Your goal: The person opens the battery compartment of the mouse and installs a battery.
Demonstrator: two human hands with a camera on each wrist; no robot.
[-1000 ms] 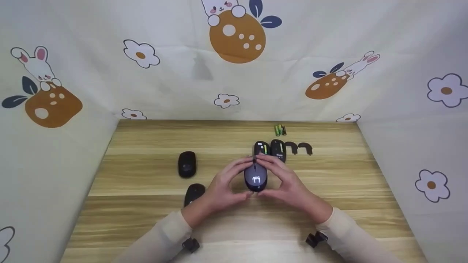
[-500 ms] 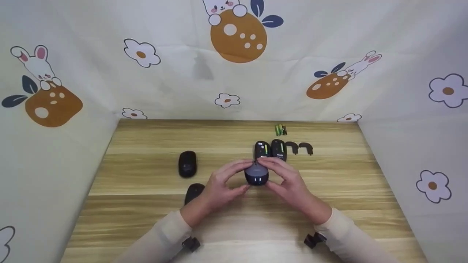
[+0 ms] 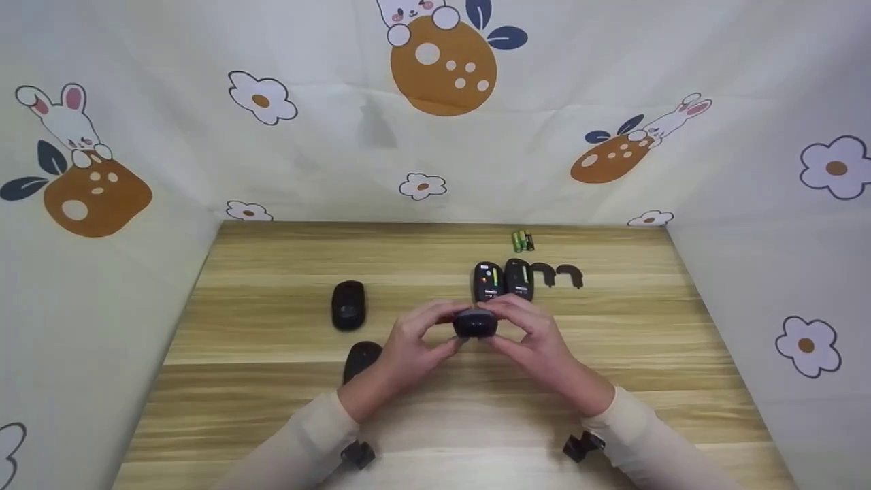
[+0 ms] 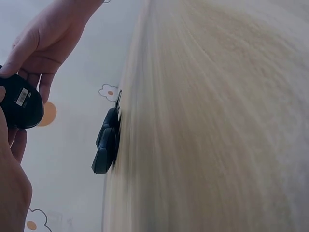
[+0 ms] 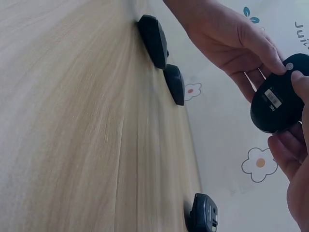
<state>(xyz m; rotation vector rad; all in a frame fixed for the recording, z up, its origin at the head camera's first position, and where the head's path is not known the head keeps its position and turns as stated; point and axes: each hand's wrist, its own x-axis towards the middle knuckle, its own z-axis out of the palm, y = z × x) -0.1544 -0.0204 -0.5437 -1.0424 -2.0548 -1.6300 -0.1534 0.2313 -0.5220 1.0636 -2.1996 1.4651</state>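
Observation:
A dark computer mouse [image 3: 475, 324] is held above the table between both hands, its rounded rear end facing the head camera. My left hand [image 3: 418, 344] grips its left side, thumb underneath and fingers at the top. My right hand [image 3: 534, 340] grips the right side in the same way. In the right wrist view, the underside of the mouse [image 5: 277, 99] shows a white label and a round spot near the thumbs. The left wrist view shows that label on the mouse [image 4: 21, 101] too. Behind the hands lie two upturned mice, one [image 3: 488, 280] beside the other [image 3: 519, 278], each with a battery showing.
Two curved black covers [image 3: 569, 275] lie right of the upturned mice. Several small batteries [image 3: 522, 241] sit near the back edge. On the left are a black mouse [image 3: 348, 305] and another mouse [image 3: 360, 361], partly hidden by the left forearm. Printed cloth [image 3: 326, 156] walls the table.
The held mouse has tipped from top-side up, logo visible, to rear end toward the head camera. Both hands still grip it, with the fingers slightly lower in view.

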